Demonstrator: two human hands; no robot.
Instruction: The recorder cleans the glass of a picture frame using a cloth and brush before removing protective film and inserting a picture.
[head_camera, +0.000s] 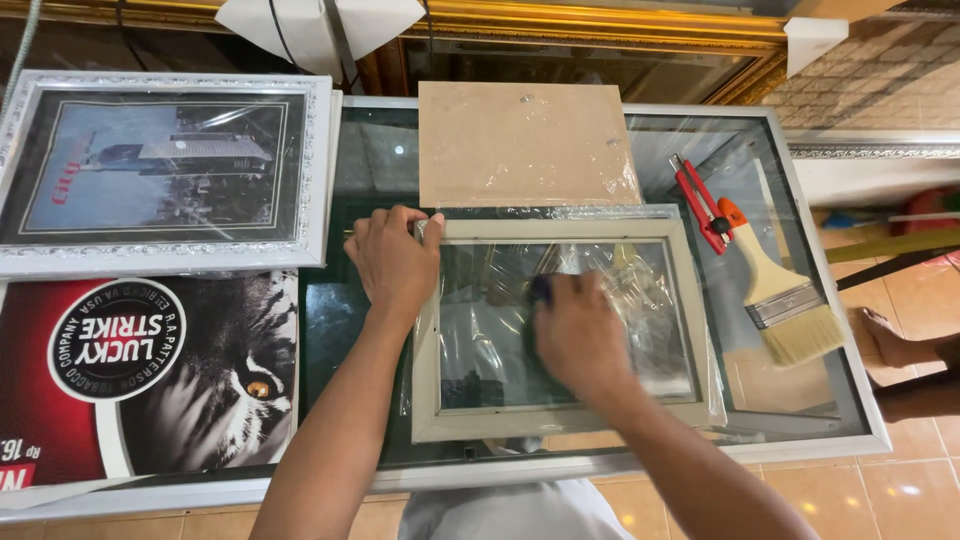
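Our left hand (392, 262) grips the top-left corner of a pale wooden picture frame (560, 420) lying flat on the glass tabletop (360, 160). Our right hand (578, 335) is closed over a dark object (540, 289), pressing it on the frame's glass. A paintbrush (785, 295) and red cutter (700, 205) lie to the right, and a brown backing board (520, 145) lies just above the frame.

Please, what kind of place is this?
Probably a picture-framing workshop: a pale frame lies on a glass-topped table, beside a backing board, a paintbrush, and a finished framed picture.
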